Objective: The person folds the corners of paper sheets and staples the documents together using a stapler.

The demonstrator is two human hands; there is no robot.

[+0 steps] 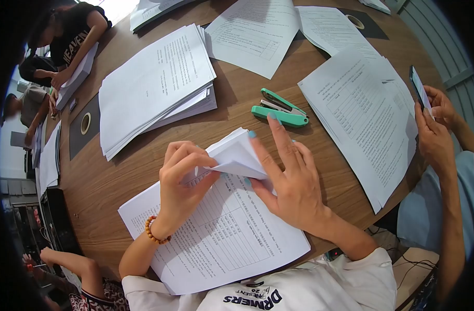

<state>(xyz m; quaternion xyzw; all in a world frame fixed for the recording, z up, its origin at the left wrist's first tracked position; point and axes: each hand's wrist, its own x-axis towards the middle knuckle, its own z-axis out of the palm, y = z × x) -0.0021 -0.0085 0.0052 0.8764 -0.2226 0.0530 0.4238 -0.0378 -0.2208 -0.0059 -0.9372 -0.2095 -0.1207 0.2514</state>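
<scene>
A stack of printed sheets [237, 223] lies on the table in front of me, with a table of printed rows on its top page. The far edge of some sheets [239, 163] is lifted and folded back, showing a blank white side. My left hand [185, 173], with a beaded bracelet at the wrist, pinches the lifted edge between thumb and fingers. Beside it my right hand [294, 189] has its fingers spread, thumb and index finger at the fold's right side. Just beyond the right fingertips rests a green stapler [281, 111], its top arm raised.
A thick paper stack [156, 88] stands at the left; more printed sheets [358, 124] lie at the right and far side. Another person's hands [436, 122] hold a phone [419, 88] at the right. People sit along the left side. Dark cable plates [84, 127] interrupt the wooden table.
</scene>
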